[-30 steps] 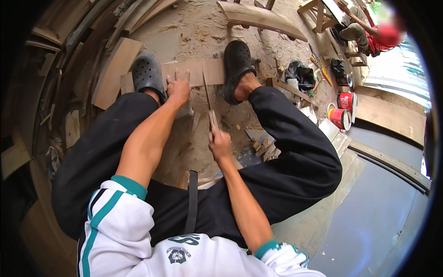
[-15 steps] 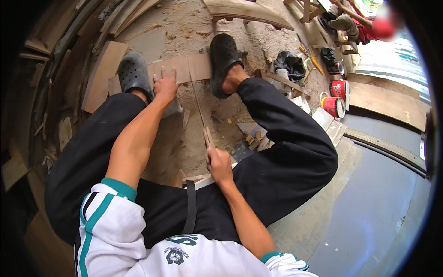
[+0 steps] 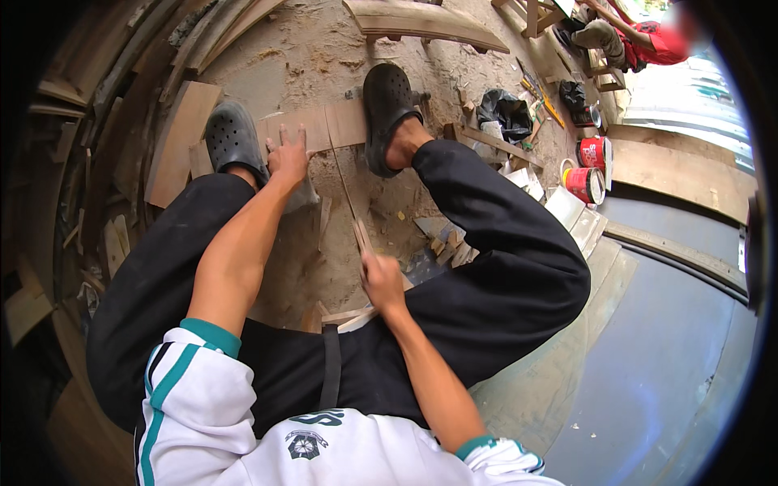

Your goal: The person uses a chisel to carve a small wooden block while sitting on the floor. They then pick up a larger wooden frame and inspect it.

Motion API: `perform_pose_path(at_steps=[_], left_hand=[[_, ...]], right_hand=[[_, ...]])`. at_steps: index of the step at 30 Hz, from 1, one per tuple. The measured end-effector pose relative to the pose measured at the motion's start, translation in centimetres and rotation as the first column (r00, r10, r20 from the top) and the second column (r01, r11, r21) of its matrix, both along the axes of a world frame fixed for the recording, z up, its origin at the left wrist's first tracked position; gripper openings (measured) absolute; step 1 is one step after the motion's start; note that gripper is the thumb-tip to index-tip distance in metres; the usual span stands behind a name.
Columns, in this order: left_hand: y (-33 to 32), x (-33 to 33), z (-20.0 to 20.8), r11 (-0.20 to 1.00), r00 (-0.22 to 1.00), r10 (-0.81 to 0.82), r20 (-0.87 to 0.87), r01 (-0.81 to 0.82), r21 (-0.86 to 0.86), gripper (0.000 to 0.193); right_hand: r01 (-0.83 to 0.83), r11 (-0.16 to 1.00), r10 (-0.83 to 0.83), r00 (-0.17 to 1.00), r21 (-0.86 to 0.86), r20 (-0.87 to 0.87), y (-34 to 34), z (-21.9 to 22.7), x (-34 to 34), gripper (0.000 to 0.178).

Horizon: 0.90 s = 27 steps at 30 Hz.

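A flat wooden board [image 3: 347,123] lies across between my two dark clogs, one clog [image 3: 233,139] on its left part and the other clog [image 3: 389,113] at its right end. My left hand [image 3: 288,154] presses on the board with its fingers spread. Closed around the wooden handle of a handsaw [image 3: 346,188] is my right hand [image 3: 383,282], between my knees. The thin blade runs forward from the handle and meets the board's near edge, right of my left hand. A narrow cut line continues across the board from there. What supports the board is mostly hidden.
Stacked planks [image 3: 121,121] line the left side. A curved wooden piece [image 3: 425,23] lies ahead on the dusty ground. To the right are a black plastic bag [image 3: 506,113], red cans [image 3: 583,185], wood scraps [image 3: 450,243] and a grey sheet [image 3: 648,356]. Another person [image 3: 640,40] sits at the far right.
My right hand and the saw have shifted slightly forward toward the board. My left hand stays spread on the board. The whole view has moved a little.
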<state>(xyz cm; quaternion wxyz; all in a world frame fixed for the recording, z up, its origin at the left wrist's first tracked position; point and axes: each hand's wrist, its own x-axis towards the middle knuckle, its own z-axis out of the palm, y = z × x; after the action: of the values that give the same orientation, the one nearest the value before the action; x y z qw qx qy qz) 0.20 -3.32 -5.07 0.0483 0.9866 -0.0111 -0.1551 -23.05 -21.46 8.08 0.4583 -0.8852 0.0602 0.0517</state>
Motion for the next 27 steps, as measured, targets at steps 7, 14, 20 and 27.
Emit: perform_pose_path(at_steps=[7,14,20,27], left_hand=[[0.2,0.7,-0.8,0.999,0.999,-0.035,0.024,0.036,-0.033,0.077],[-1.5,0.6,-1.2,0.993,0.999,-0.038,-0.011,0.036,-0.112,0.078],[1.1,0.8,-3.5,0.999,1.000,0.021,0.021,-0.021,-0.035,0.075],[-0.6,0.7,-3.1,0.995,0.999,0.014,0.052,-0.009,-0.100,0.075]], right_hand=[[0.128,0.989,-0.125,0.991,0.076,-0.043,2.1,-1.3,1.5,0.052],[0.209,0.958,-0.152,0.951,0.198,-0.270,0.3,-3.2,5.5,0.023],[0.177,0.957,-0.106,0.952,0.231,-0.288,1.2,0.4,-1.1,0.044],[0.089,0.987,-0.095,0.995,0.134,0.037,1.5,-5.5,6.3,0.021]])
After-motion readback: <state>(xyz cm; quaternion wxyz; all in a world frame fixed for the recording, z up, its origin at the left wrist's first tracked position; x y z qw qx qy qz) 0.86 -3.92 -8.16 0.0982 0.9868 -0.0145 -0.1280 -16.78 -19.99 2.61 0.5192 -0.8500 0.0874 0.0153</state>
